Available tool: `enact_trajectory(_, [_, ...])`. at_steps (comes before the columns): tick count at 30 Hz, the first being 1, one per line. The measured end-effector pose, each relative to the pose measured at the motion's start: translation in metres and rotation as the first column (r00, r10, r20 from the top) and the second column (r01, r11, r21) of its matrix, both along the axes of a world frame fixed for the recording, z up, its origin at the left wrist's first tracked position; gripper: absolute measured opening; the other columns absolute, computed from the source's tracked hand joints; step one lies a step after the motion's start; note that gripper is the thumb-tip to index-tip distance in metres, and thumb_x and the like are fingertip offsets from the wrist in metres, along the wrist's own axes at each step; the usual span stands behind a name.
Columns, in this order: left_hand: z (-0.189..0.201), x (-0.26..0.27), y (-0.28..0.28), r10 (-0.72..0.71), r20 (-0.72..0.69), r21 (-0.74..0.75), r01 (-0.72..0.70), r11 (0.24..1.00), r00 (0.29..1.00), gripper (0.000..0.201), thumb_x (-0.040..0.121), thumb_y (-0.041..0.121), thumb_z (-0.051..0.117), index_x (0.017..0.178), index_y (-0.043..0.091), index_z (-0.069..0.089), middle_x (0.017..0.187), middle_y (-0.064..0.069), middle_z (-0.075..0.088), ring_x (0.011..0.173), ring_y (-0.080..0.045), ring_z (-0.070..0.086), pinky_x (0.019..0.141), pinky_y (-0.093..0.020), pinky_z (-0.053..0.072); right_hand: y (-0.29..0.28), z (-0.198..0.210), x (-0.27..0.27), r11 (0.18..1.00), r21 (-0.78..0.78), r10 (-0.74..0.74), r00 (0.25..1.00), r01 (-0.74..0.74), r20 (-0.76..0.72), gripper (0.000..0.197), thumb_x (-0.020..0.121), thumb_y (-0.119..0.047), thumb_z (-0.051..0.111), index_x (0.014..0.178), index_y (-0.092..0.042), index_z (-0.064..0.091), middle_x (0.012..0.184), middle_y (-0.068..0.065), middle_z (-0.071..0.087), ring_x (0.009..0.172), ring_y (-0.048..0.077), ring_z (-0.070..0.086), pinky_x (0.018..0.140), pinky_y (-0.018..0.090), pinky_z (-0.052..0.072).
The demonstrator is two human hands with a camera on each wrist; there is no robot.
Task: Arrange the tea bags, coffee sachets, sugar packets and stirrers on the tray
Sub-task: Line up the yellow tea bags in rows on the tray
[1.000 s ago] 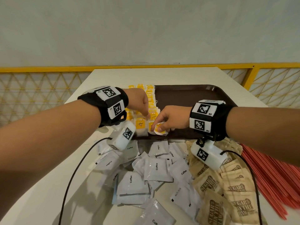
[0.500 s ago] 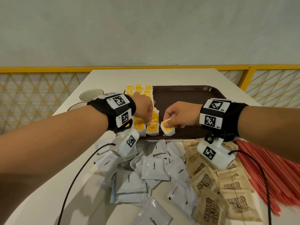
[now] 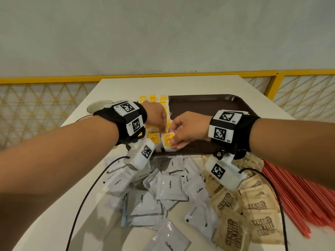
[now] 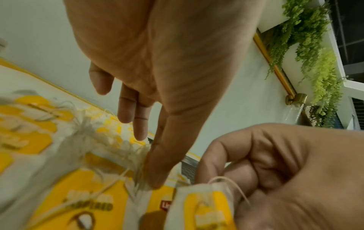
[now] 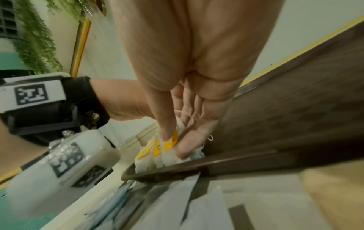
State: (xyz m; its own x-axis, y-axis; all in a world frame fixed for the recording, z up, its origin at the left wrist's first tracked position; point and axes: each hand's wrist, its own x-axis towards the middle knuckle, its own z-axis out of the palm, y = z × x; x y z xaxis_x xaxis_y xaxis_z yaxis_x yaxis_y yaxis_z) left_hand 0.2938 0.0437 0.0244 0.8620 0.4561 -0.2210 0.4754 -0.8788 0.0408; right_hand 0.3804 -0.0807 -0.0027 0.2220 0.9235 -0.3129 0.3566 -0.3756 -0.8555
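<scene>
Right hand (image 3: 188, 130) pinching a tea bag (image 3: 168, 142) between thumb and fingers, at the near left corner of the brown tray (image 3: 208, 105); left hand (image 3: 155, 116) just beside it, fingers loosely extended, thumb tip pressing the tea bags (image 4: 78, 194) already lined up there; coffee sachets (image 3: 170, 185), sugar packets (image 3: 257, 209) and red stirrers (image 3: 297, 192) loose on the table (image 3: 117, 87) near the tray

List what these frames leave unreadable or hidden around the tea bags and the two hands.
- Head view: left hand covers the tea bags beneath it; its fingertip contact is hidden.
- Left wrist view: print on the tea bags is motion-blurred.
- Head view: stirrers are cut by the right edge.
- Right wrist view: right hand hides most of its pinched tea bag.
</scene>
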Motion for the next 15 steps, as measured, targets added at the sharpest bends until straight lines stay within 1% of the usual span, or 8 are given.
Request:
enact_trajectory(2, [-0.004, -0.002, 0.003, 0.002, 0.01, -0.009, -0.002, 1.0, 1.0, 0.014, 0.082, 0.035, 0.069, 0.09, 0.023, 0.071, 0.087, 0.005, 0.062, 0.095, -0.017, 0.056, 0.087, -0.027, 0.034, -0.001, 0.002, 0.0, 1.0, -0.015, 0.016, 0.999, -0.016, 0.03, 0.022, 0.079, 0.011, 0.068, 0.091, -0.002, 0.056, 0.077, 0.018, 0.067, 0.073, 0.026, 0.069, 0.072, 0.03, 0.059])
enact_trajectory(3, [-0.005, -0.002, 0.004, 0.002, 0.012, -0.009, -0.002, 1.0, 1.0, 0.014, 0.083, 0.035, 0.068, 0.089, 0.023, 0.071, 0.087, 0.004, 0.062, 0.096, -0.017, 0.056, 0.089, -0.028, 0.032, -0.001, 0.003, 0.0, 0.999, -0.028, 0.028, 0.996, -0.025, 0.089, 0.022, 0.078, 0.01, 0.069, 0.09, -0.004, 0.057, 0.079, 0.018, 0.067, 0.072, 0.025, 0.068, 0.071, 0.029, 0.059])
enact_trajectory(5, [-0.008, -0.003, 0.006, 0.003, 0.018, -0.008, -0.003, 1.0, 1.0, 0.014, 0.083, 0.036, 0.068, 0.088, 0.024, 0.071, 0.09, 0.004, 0.064, 0.097, -0.016, 0.056, 0.091, -0.029, 0.031, -0.001, 0.005, -0.001, 0.998, -0.05, 0.047, 0.972, -0.036, 0.228, 0.022, 0.077, 0.003, 0.074, 0.084, -0.011, 0.059, 0.079, 0.013, 0.064, 0.066, 0.019, 0.065, 0.064, 0.025, 0.058])
enact_trajectory(6, [-0.008, -0.003, 0.007, 0.005, 0.02, -0.011, -0.005, 1.0, 1.0, 0.013, 0.083, 0.036, 0.068, 0.088, 0.024, 0.071, 0.092, 0.004, 0.065, 0.097, -0.016, 0.056, 0.092, -0.029, 0.032, -0.001, 0.004, -0.003, 0.998, -0.049, 0.041, 0.966, -0.029, 0.254, 0.022, 0.077, 0.001, 0.075, 0.083, -0.013, 0.059, 0.076, 0.011, 0.063, 0.063, 0.017, 0.064, 0.061, 0.023, 0.057])
enact_trajectory(8, [-0.008, -0.003, 0.007, 0.008, 0.022, -0.019, -0.008, 1.0, 1.0, 0.014, 0.083, 0.036, 0.068, 0.089, 0.024, 0.071, 0.094, 0.004, 0.066, 0.097, -0.016, 0.056, 0.093, -0.03, 0.034, 0.001, 0.0, -0.005, 0.999, -0.039, -0.007, 0.978, 0.016, 0.21, 0.022, 0.077, 0.002, 0.074, 0.082, -0.011, 0.058, 0.069, 0.01, 0.062, 0.06, 0.017, 0.064, 0.061, 0.024, 0.057])
enact_trajectory(11, [-0.009, -0.003, 0.007, 0.015, 0.025, -0.033, -0.014, 0.999, 1.0, 0.016, 0.083, 0.035, 0.067, 0.092, 0.023, 0.071, 0.097, 0.003, 0.066, 0.099, -0.016, 0.056, 0.094, -0.03, 0.034, 0.003, -0.005, -0.007, 0.998, -0.015, -0.061, 0.986, 0.064, 0.157, 0.021, 0.078, 0.005, 0.073, 0.08, -0.008, 0.057, 0.07, 0.013, 0.063, 0.06, 0.02, 0.065, 0.066, 0.028, 0.058])
enact_trajectory(13, [-0.01, -0.003, 0.007, 0.013, 0.032, -0.048, -0.012, 0.999, 0.999, 0.016, 0.083, 0.035, 0.068, 0.092, 0.022, 0.072, 0.1, 0.002, 0.067, 0.1, -0.016, 0.057, 0.091, -0.029, 0.036, 0.002, -0.005, -0.009, 0.998, -0.006, -0.057, 0.982, 0.059, 0.182, 0.021, 0.077, 0.005, 0.073, 0.08, -0.008, 0.057, 0.071, 0.012, 0.06, 0.061, 0.022, 0.065, 0.068, 0.03, 0.058])
enact_trajectory(15, [-0.008, -0.005, 0.009, 0.028, 0.075, -0.092, -0.021, 0.996, 0.997, 0.015, 0.082, 0.035, 0.07, 0.09, 0.022, 0.071, 0.097, 0.004, 0.067, 0.097, -0.014, 0.057, 0.086, -0.028, 0.04, 0.001, 0.0, -0.009, 0.999, 0.009, -0.045, 0.968, 0.045, 0.246, 0.022, 0.076, 0.002, 0.075, 0.082, -0.009, 0.057, 0.072, 0.01, 0.059, 0.061, 0.022, 0.064, 0.069, 0.032, 0.058])
